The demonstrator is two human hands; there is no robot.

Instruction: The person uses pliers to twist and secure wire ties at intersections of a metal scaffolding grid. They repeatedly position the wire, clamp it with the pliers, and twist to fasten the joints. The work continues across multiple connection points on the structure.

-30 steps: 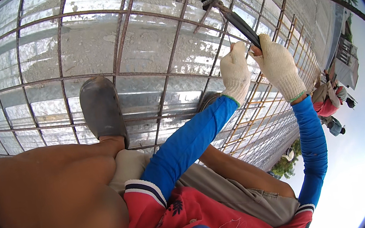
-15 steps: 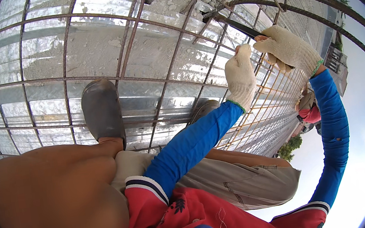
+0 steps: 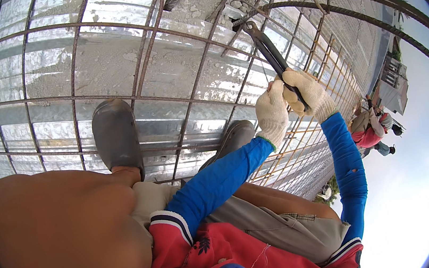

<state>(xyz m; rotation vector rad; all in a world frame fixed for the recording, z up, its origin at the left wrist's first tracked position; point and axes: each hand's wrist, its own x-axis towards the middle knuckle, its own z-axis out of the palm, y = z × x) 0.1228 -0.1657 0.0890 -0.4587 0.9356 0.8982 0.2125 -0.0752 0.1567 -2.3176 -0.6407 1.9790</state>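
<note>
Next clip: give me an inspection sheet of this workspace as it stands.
Surface: corrugated shiny metal decking under a rusty steel rebar grid, dusted with grey grit.
Job's things: long dark-handled pincers, nose at a bar crossing.
Clutter: nothing seen.
Grips: right gloved hand closed round the pincer handles; left gloved hand beside it, touching them.
Cables: nothing seen.
Surroundings: two grey shoes standing on the grid; another person in a red top crouched further off; bright sky at right.
</note>
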